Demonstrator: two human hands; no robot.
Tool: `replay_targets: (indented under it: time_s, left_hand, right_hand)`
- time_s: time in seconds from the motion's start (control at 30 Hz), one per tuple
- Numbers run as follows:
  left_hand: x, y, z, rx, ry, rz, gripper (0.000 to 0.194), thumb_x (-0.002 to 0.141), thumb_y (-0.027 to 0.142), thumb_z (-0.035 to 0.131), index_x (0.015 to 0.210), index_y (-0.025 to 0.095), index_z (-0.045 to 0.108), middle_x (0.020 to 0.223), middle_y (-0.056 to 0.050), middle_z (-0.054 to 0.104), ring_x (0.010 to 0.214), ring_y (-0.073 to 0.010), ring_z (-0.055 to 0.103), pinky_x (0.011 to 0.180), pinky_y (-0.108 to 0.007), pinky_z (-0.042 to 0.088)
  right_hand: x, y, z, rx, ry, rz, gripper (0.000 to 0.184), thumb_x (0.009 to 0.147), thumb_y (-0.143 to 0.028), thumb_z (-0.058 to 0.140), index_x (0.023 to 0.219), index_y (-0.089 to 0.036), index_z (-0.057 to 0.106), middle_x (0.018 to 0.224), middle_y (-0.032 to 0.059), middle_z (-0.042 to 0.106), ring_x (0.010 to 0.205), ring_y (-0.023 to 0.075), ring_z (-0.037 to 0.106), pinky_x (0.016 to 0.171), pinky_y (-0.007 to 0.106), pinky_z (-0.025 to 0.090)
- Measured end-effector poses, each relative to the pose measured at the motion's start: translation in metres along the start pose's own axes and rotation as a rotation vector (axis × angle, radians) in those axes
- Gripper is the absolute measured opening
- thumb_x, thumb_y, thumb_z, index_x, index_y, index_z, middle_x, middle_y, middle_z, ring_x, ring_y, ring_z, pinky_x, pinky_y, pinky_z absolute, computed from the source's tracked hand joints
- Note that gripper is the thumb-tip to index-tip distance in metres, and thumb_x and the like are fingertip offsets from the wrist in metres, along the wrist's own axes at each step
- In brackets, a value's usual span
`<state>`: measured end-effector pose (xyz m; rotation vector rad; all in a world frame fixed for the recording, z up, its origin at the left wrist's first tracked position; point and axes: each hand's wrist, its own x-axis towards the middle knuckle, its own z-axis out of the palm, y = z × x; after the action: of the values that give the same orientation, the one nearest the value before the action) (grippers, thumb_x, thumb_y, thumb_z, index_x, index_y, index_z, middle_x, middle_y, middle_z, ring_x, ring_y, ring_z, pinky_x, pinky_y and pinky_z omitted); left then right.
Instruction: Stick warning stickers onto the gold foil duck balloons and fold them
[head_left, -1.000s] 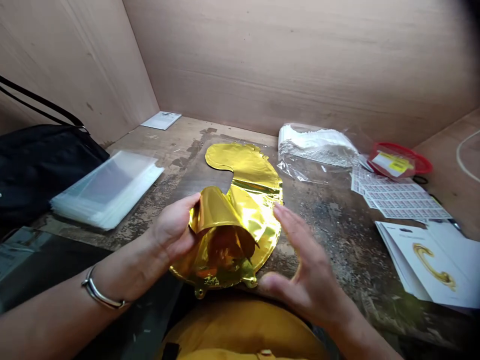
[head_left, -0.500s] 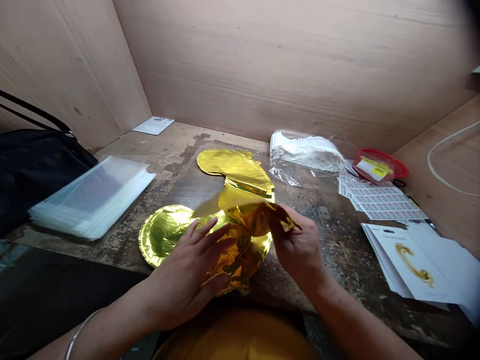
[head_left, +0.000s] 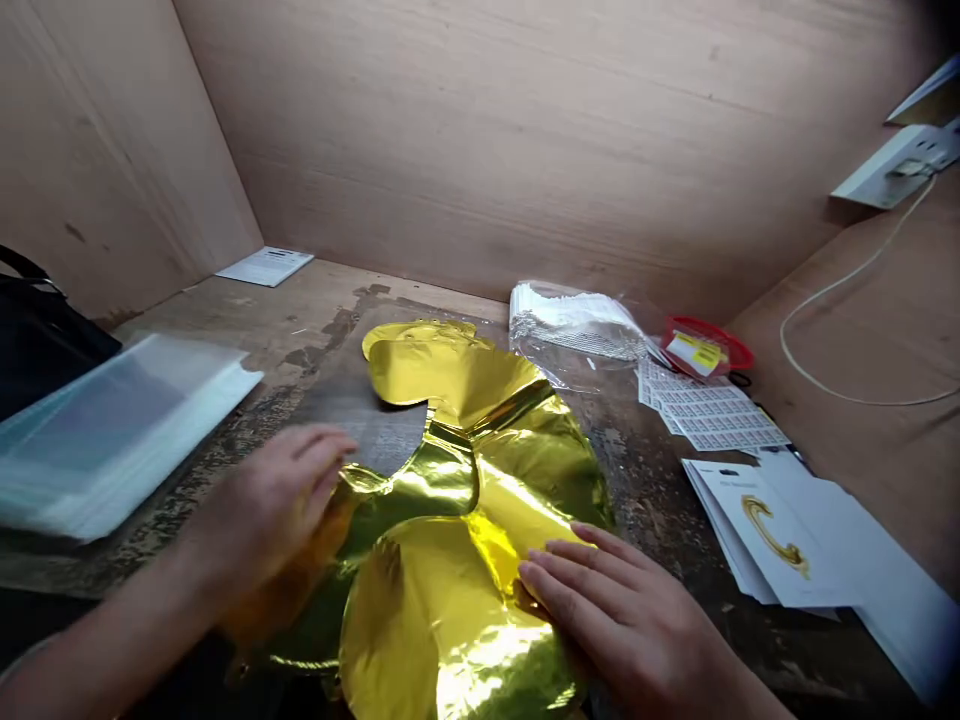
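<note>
A shiny gold foil balloon (head_left: 525, 480), flat and C-shaped like a letter, lies spread on the worn table in front of me. Its rounded lower end (head_left: 420, 620) is folded over near the front edge. More gold foil (head_left: 420, 330) shows beneath its far end. My right hand (head_left: 622, 610) rests on the balloon's right side, fingers stretched out flat. Over the left part of the foil is my left hand (head_left: 277, 500), smeared by motion, its fingers pointing right. Whether it grips the foil edge does not show.
A stack of clear plastic sleeves (head_left: 127, 430) lies left, beside a black bag (head_left: 45, 340). Behind are white strips in a plastic bag (head_left: 577, 325) and a red basket (head_left: 739, 350). Sticker sheets (head_left: 705, 410) and cards with a gold C (head_left: 772, 530) lie right. Wooden panels (head_left: 465, 150) enclose the table.
The foil that my right hand held raised now lies spread out larger across the table. My right hand has let go and lies flat; my left hand moved left. The view shifted right.
</note>
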<state>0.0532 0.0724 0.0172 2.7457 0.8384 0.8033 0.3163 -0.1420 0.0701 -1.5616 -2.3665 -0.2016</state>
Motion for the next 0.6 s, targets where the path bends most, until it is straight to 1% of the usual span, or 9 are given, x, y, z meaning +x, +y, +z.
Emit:
replay_targets:
  time_s: [0.07,0.1,0.17,0.2,0.33,0.4,0.5,0.57,0.6]
  left_hand:
    - [0.026,0.001,-0.003,-0.075,0.022,0.024,0.024,0.096,0.022,0.046,0.108,0.016,0.066,0.112,-0.01,0.067,0.102,-0.0258,0.064,0.093,-0.041,0.05]
    - [0.039,0.006,0.0,-0.131,0.011,0.061,0.025,0.097,0.022,0.044,0.11,0.016,0.065,0.113,-0.009,0.068,0.103,-0.0237,0.064,0.094,-0.038,0.05]
    - [0.058,0.022,0.015,-0.243,-0.099,0.187,0.028,0.099,0.022,0.042,0.114,0.019,0.065,0.115,-0.005,0.07,0.105,-0.0173,0.066,0.092,-0.029,0.052]
    - [0.064,0.031,0.026,-0.273,-0.154,0.248,0.031,0.099,0.02,0.04,0.118,0.02,0.064,0.119,-0.005,0.07,0.109,-0.0161,0.065,0.094,-0.028,0.051]
    - [0.066,0.059,0.076,-0.308,-0.363,0.413,0.034,0.097,0.025,0.045,0.129,0.024,0.059,0.134,-0.005,0.063,0.125,-0.0245,0.057,0.111,-0.046,0.037]
    - [0.06,0.065,0.089,-0.333,-0.438,0.474,0.034,0.097,0.029,0.046,0.129,0.025,0.059,0.134,-0.004,0.063,0.128,-0.0259,0.055,0.115,-0.049,0.029]
    - [0.05,0.064,0.089,-0.373,-0.484,0.514,0.032,0.098,0.026,0.044,0.125,0.028,0.061,0.134,-0.001,0.063,0.128,-0.0218,0.054,0.118,-0.043,0.024]
    - [0.041,0.059,0.078,-0.387,-0.474,0.498,0.03,0.097,0.023,0.044,0.119,0.027,0.063,0.129,0.0,0.066,0.124,-0.0199,0.057,0.116,-0.039,0.029]
    - [0.035,0.057,0.071,-0.387,-0.45,0.462,0.028,0.096,0.024,0.045,0.114,0.027,0.065,0.124,0.001,0.069,0.119,-0.0193,0.06,0.113,-0.037,0.033]
  right_hand:
    - [-0.006,-0.002,0.001,0.035,0.032,0.024,0.028,0.098,-0.014,0.043,0.112,-0.011,0.067,0.107,0.0084,0.076,0.098,0.0163,0.072,0.105,0.03,0.048]
    - [-0.008,-0.004,0.001,0.048,0.052,0.024,0.027,0.098,-0.015,0.044,0.111,-0.01,0.067,0.106,0.0092,0.076,0.097,0.0162,0.072,0.105,0.029,0.048]
    - [-0.01,-0.007,0.001,0.066,0.088,0.035,0.025,0.098,-0.015,0.045,0.107,-0.011,0.067,0.103,0.0093,0.077,0.096,0.0162,0.072,0.105,0.029,0.047]
    - [-0.01,-0.009,0.002,0.078,0.096,0.037,0.025,0.098,-0.015,0.044,0.105,-0.012,0.068,0.101,0.0083,0.077,0.095,0.016,0.073,0.105,0.029,0.047]
    - [-0.009,-0.017,0.001,0.171,0.106,0.031,0.031,0.1,-0.014,0.04,0.101,-0.016,0.07,0.096,0.0018,0.078,0.09,0.0126,0.073,0.108,0.026,0.043]
    - [-0.006,-0.02,-0.005,0.227,0.091,0.012,0.032,0.102,-0.017,0.039,0.102,-0.017,0.071,0.097,0.0006,0.078,0.091,0.0118,0.073,0.109,0.024,0.041]
    - [0.006,-0.018,-0.022,0.364,0.087,-0.023,0.028,0.101,-0.02,0.042,0.102,-0.017,0.07,0.091,0.0015,0.078,0.084,0.0119,0.072,0.1,0.022,0.048]
    - [0.022,-0.008,-0.034,0.488,0.057,0.019,0.023,0.099,-0.02,0.047,0.098,-0.017,0.07,0.083,0.0019,0.076,0.075,0.0113,0.07,0.082,0.019,0.053]
    - [0.032,0.001,-0.037,0.542,0.025,0.078,0.02,0.097,-0.02,0.05,0.094,-0.017,0.069,0.077,0.0008,0.074,0.068,0.0102,0.068,0.071,0.017,0.053]
